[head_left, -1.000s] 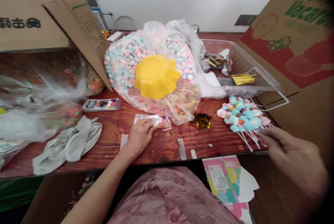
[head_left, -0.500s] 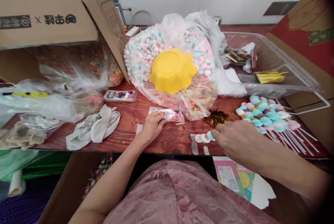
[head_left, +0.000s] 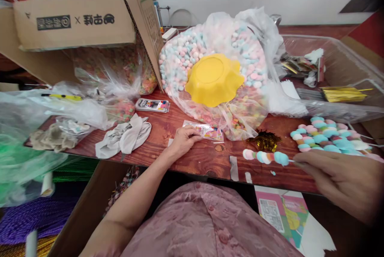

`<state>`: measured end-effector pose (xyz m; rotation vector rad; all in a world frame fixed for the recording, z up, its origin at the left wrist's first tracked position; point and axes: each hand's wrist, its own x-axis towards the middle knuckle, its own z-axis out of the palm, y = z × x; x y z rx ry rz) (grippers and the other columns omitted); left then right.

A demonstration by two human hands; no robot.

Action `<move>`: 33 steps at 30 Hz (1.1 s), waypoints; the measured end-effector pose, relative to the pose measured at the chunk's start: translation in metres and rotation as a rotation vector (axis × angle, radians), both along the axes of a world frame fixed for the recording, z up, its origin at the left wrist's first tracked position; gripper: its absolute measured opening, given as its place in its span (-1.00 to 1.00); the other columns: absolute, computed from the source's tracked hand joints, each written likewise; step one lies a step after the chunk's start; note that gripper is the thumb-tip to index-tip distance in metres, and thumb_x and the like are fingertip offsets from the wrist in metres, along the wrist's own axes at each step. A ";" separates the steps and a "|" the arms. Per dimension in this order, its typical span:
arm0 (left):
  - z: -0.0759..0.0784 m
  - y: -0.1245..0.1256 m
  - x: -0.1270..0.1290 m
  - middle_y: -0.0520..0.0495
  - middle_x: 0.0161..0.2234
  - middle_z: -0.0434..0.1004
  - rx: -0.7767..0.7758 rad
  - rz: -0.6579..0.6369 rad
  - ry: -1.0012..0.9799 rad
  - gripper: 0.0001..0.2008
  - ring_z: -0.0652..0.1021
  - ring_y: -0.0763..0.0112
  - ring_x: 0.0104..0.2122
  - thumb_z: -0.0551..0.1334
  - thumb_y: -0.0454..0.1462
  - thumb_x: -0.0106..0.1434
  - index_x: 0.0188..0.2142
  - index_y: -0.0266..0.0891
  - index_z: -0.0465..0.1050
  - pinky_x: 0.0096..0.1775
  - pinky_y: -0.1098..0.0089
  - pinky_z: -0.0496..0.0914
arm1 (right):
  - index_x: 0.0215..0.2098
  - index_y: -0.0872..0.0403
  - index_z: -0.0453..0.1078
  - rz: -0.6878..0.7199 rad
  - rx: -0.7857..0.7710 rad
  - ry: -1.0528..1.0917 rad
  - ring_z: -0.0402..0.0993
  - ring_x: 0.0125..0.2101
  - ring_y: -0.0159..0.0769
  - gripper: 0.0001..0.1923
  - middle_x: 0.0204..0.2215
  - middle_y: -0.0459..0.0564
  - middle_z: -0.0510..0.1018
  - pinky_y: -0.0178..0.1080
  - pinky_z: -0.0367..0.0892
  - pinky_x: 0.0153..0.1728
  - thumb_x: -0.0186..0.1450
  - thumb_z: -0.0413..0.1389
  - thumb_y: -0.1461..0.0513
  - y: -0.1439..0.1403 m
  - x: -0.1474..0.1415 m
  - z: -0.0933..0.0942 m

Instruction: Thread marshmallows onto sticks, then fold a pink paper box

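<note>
Right hand (head_left: 339, 179) pinching marshmallow skewer (head_left: 265, 157) level near table's front edge; left hand (head_left: 184, 141) fingers pressing clear packet (head_left: 205, 131) flat.

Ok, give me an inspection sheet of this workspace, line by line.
Surface: red-brown wooden table, crowded.
Job's things: marshmallow skewer; flat clear packet; pile of skewers.
Clutter: candy bag under upturned yellow bowl; grey cloth; gold foil.
Hands: left hand on the packet; right hand grips the skewer's stick.
Cables: nothing seen.
Surroundings: cardboard box, clear tray.
</note>
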<state>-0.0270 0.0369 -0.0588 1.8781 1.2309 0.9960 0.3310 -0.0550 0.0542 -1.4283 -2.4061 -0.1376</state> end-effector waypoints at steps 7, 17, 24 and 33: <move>0.002 0.000 0.002 0.00 -0.44 0.56 0.018 0.006 0.023 -0.94 0.52 0.43 -0.39 0.33 -0.34 0.17 -0.43 -0.23 0.59 -0.28 0.40 0.39 | -0.29 0.06 0.48 -0.039 0.102 0.274 0.57 -0.42 -0.29 -0.86 -0.39 -0.05 0.63 -0.28 0.39 -0.37 0.34 0.07 0.25 0.017 -0.053 -0.020; -0.002 -0.003 0.004 -0.01 -0.43 0.54 0.079 -0.010 0.036 -0.94 0.51 0.44 -0.40 0.33 -0.37 0.18 -0.43 -0.26 0.57 -0.28 0.41 0.38 | -0.27 0.12 0.48 0.139 0.167 0.036 0.45 -0.46 -0.35 -0.82 -0.44 -0.06 0.55 -0.31 0.23 -0.38 0.33 0.02 0.34 0.032 -0.060 -0.040; 0.007 -0.008 0.002 -0.09 -0.42 0.52 0.282 -0.089 0.283 -0.83 0.48 0.37 -0.36 0.22 -0.36 0.28 -0.42 -0.26 0.55 -0.26 0.35 0.39 | -0.34 0.08 0.48 0.093 0.236 -0.293 0.35 -0.45 -0.29 -0.79 -0.49 -0.04 0.52 -0.23 0.11 -0.36 0.23 0.02 0.41 0.028 -0.056 -0.013; 0.059 -0.027 0.023 -0.12 -0.06 0.57 0.373 -0.413 0.234 -0.84 0.51 0.28 -0.06 0.18 -0.33 0.31 -0.24 -0.17 0.57 0.02 0.20 0.39 | -0.37 0.08 0.46 0.051 0.202 -0.347 0.35 -0.47 -0.27 -0.77 -0.50 -0.03 0.51 -0.21 0.11 -0.38 0.23 0.00 0.43 0.007 -0.037 -0.006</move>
